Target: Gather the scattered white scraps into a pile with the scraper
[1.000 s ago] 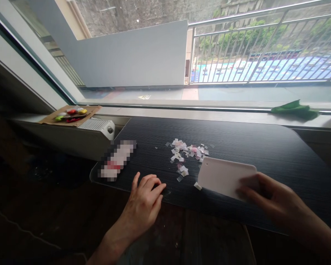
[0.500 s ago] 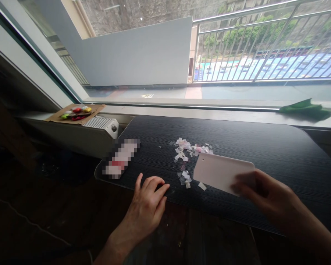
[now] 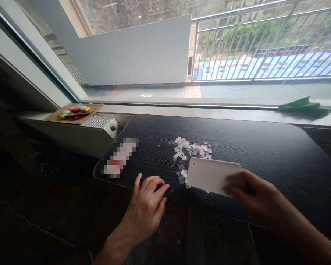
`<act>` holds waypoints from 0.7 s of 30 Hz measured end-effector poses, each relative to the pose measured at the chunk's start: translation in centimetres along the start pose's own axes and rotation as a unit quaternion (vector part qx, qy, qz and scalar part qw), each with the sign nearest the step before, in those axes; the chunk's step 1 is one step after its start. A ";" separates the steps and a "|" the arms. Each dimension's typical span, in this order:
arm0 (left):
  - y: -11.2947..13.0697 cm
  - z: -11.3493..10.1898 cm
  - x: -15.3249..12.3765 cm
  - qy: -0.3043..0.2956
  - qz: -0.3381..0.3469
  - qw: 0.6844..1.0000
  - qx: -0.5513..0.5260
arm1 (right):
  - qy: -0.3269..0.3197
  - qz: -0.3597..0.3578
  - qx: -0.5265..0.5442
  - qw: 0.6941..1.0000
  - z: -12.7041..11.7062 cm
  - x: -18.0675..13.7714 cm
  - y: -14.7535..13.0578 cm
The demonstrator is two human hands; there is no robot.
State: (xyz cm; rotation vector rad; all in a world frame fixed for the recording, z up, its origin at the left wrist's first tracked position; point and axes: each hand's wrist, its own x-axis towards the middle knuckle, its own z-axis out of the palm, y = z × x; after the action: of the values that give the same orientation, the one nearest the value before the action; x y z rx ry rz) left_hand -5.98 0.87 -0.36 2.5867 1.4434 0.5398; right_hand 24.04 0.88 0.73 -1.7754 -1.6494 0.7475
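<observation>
My right hand [image 3: 244, 189] grips one end of a flat white rectangular plate with rounded corners [image 3: 209, 175]. A small hole shows near its far left corner. The plate is held low over the dark table [image 3: 149, 136], covering some of the small paper and clear film scraps [image 3: 183, 143]; I cannot tell whether it touches the table. More scraps lie just beyond and to the left of it. At the table's near edge rests my left hand [image 3: 150, 198], its fingers bent and apart, with no object visible in them.
A blurred-out pale and red item [image 3: 123, 158] lies at the table's left end. On the sill, brown cardboard [image 3: 55, 117] carries several colourful small things beside a white radiator [image 3: 102, 124]. A green crumpled piece [image 3: 305, 108] lies by the window, right.
My right hand has brought the white plate left and slightly nearer me, over the near scraps. A loose scrap by its lower edge is now mostly covered. My left hand has stayed in place.
</observation>
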 end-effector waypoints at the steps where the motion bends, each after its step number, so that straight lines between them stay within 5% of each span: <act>1: 0.0 -0.1 0.0 -0.002 -0.001 1.000 -0.002 | 0.006 0.004 -0.014 1.000 -0.4 -0.2 0.3; 5: 0.4 -0.1 0.3 0.000 -0.004 1.000 -0.027 | 0.043 0.007 -0.028 0.999 -1.7 -0.8 1.5; 13: 0.9 -0.4 0.5 0.000 -0.012 1.000 -0.022 | 0.008 -0.019 -0.037 0.999 1.2 0.1 -0.8; 21: 0.7 -0.5 0.1 0.002 -0.013 1.000 -0.014 | 0.050 0.013 -0.036 0.998 0.1 0.3 0.0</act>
State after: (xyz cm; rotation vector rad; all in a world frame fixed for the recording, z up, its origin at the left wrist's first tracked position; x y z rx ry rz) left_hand -5.56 0.60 0.35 2.5427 1.4575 0.5575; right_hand 23.99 1.19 0.71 -1.8565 -1.6086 0.6057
